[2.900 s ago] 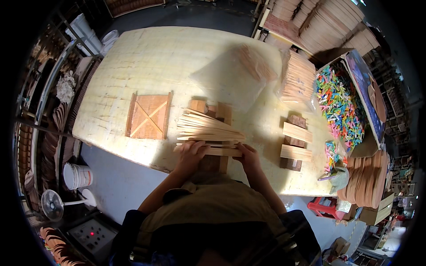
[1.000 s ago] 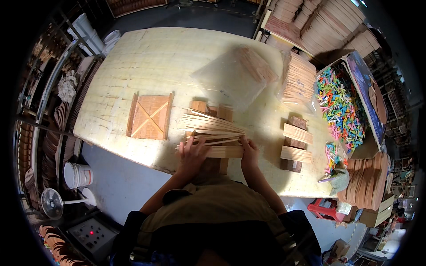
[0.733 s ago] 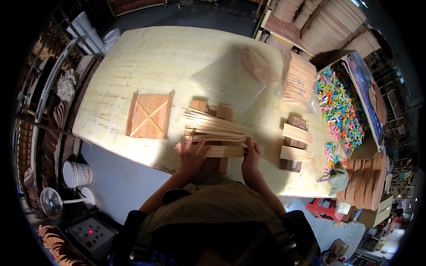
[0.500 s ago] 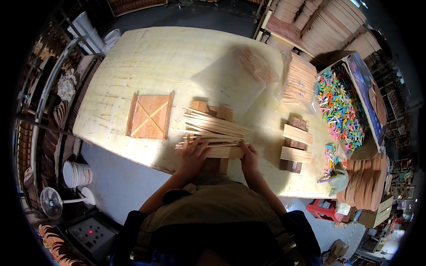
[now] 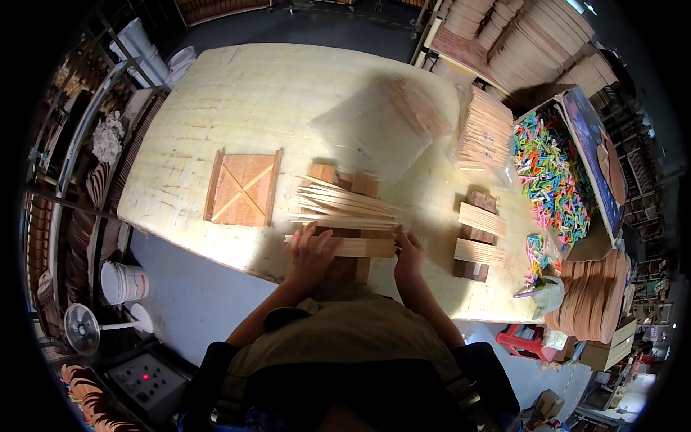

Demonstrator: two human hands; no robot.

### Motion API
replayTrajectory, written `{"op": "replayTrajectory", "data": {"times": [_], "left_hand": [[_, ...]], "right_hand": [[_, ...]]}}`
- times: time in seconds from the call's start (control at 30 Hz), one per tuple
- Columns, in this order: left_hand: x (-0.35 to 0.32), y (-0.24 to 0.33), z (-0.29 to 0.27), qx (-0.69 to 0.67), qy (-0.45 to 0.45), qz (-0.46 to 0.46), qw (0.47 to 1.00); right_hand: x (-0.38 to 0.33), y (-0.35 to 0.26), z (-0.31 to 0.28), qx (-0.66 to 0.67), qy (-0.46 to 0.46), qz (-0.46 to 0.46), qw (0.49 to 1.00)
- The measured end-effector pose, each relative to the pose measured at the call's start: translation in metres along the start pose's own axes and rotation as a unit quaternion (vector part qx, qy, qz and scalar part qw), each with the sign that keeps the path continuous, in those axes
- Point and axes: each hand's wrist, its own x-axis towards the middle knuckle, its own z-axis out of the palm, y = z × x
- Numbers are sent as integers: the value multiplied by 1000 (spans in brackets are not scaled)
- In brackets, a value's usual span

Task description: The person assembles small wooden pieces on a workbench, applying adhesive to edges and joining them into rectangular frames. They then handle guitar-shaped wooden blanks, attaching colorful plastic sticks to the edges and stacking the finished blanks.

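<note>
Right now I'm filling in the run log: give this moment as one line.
left hand: on wooden slat bundle | right hand: at bundle's right end | left of it: square wooden panel | surface: worktable

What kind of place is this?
Probably a small woodcraft workshop: thin wooden slats lie piled on a big worktable, wood pieces are stacked high along the back, and a box holds colourful sticks.

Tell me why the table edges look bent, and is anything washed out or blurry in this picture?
Head view: the fisheye lens bows the table toward the rim, with black corners. Bright light washes out the pale tabletop. The clear plastic bag glares softly. The left hand and right hand on the wooden slats are fairly sharp; clutter near the rim is dim and smeared.
</note>
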Motion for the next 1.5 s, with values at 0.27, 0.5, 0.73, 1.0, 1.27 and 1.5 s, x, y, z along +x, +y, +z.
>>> {"op": "replayTrajectory", "data": {"times": [0.27, 0.5, 0.73, 1.0, 1.27, 1.5], "left_hand": [[1, -1, 1, -81, -67, -32, 994], [7, -3, -5, -96, -94, -17, 991], [9, -6, -3, -143, -63, -15, 988], [11, -5, -10, -179, -94, -58, 978], [11, -6, -6, -126, -116, -45, 984], [10, -5, -7, -154, -112, -53, 980]], "right_hand": [[-12, 5, -6, -3, 42, -34, 999], [-12, -16, -2, -101, -96, 37, 990], [-2, -14, 2, 56, -173, 142, 973], [20, -15, 2, -96, -125, 78, 984], [19, -16, -3, -42, -191, 170, 966], [25, -11, -1, -84, -183, 89, 976]]}}
